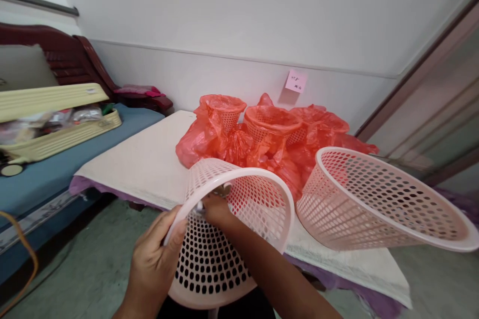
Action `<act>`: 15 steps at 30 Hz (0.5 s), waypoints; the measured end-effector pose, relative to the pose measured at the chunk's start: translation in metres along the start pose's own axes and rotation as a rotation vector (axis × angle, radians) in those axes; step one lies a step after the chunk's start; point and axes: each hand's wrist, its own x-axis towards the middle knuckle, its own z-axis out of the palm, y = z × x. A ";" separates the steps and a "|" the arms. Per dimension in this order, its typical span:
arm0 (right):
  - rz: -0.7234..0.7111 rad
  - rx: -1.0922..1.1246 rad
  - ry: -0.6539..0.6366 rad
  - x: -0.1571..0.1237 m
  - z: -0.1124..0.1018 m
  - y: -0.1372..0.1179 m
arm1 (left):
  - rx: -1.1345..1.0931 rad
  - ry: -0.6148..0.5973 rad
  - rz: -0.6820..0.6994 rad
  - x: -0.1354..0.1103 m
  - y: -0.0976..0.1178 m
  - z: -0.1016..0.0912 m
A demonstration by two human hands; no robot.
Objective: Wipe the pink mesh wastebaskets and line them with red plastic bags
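Note:
A pale pink plastic basket (258, 173) with a perforated wall is tilted, its mouth facing me. My left hand (155, 244) is closed around the left side of its rim, thumb over the edge. Deep inside the basket is my right hand (217, 210), with its fingers curled near the bottom. Something whitish and greyish shows at the fingers, too small and shaded to name. To the right, a larger-looking pink perforated basket (337, 224) leans on the table.
Red plastic bags (198, 144) cover and surround several baskets along the back of the cloth-covered table (138, 154). A pink note (296, 81) is stuck on the wall. At left, an open yellow suitcase (63, 132) full of items lies on a blue bed (138, 115). An orange cable (28, 249) hangs at lower left.

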 end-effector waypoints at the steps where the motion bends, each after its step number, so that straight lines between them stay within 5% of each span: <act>1: -0.011 -0.009 -0.009 -0.002 0.004 -0.002 | -0.004 -0.002 0.003 -0.001 0.001 0.000; 7: -0.131 0.078 -0.060 -0.015 -0.005 -0.024 | -0.021 0.079 -0.095 0.002 0.000 0.001; 15: -0.343 0.251 -0.065 -0.082 -0.029 -0.056 | -0.054 0.114 -0.246 0.012 -0.003 -0.006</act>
